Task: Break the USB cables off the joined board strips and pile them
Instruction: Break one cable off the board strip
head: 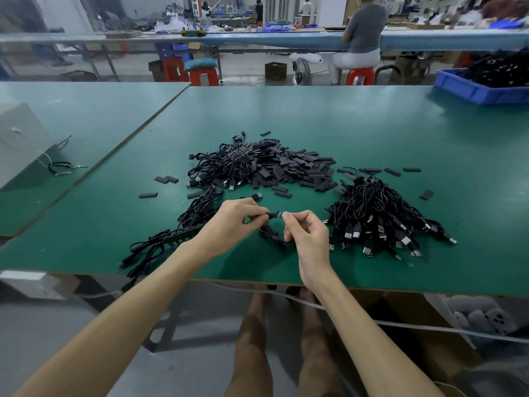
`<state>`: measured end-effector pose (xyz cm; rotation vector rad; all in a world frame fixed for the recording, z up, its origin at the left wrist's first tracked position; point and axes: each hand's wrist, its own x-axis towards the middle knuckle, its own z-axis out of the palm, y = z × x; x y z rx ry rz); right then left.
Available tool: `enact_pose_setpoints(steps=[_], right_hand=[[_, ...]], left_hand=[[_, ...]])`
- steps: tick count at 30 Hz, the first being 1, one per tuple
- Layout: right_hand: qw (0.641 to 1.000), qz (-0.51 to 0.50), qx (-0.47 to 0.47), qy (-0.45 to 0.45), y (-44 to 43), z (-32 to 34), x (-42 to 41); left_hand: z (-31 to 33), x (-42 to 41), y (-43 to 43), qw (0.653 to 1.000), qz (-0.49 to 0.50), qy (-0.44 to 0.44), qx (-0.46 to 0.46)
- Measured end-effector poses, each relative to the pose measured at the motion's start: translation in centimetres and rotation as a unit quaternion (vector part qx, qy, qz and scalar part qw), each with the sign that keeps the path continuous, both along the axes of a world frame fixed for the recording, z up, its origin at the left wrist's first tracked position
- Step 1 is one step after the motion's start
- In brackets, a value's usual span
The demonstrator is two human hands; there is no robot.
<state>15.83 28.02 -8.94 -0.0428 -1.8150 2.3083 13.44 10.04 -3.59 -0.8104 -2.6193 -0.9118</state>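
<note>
Black and stubby, the board piece [275, 214] trails a looped USB cable [270, 234]. The left hand [234, 222] and right hand [307, 233] each pinch one end, just left of the cable pile [378, 216]. Farther left of the pile lies a joined board strip [183, 233]. Beyond it, flat black offcuts [294, 167], then bare green bench [372, 116]; the bench's front edge runs just nearer.

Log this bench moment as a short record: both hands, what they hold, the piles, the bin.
left hand: pinches one end of the black board piece
right hand: pinches its other end
held cable: coiled, below the hands
cable pile: loose USB cables, right of the hands
board strip: cables attached, beside the left forearm
black chips heap: table centre
blue bin: far right, holds black cables
</note>
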Motion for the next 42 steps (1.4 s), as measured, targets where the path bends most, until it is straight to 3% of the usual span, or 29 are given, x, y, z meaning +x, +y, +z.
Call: enact_pose_setpoints(steps=[6,17,24,31,38,42], right_hand=[[1.000,0.012,0.014,0.000,0.0,-0.1,0.1],[0.999,0.037,0.036,-0.011,0.2,0.0,0.3],[0.997,0.062,0.044,-0.025,0.0,0.4,0.5],[0.995,0.092,0.031,0.010,0.1,0.4,0.5],[0.995,0.101,0.018,-0.001,0.1,0.5,0.6],[0.993,0.117,0.026,0.001,0.3,0.6,0.7]], left_hand=[[0.2,0.2,-0.2,1.000,0.005,-0.010,-0.022],[1.7,1.0,0.1,0.986,-0.056,0.034,-0.156],[2.2,1.6,0.8,0.980,-0.062,-0.006,-0.191],[2.0,0.9,-0.3,0.991,-0.013,-0.018,-0.133],[1.6,0.1,-1.3,0.989,-0.026,-0.095,-0.110],[1.6,-0.1,-1.3,0.989,-0.036,-0.092,-0.108]])
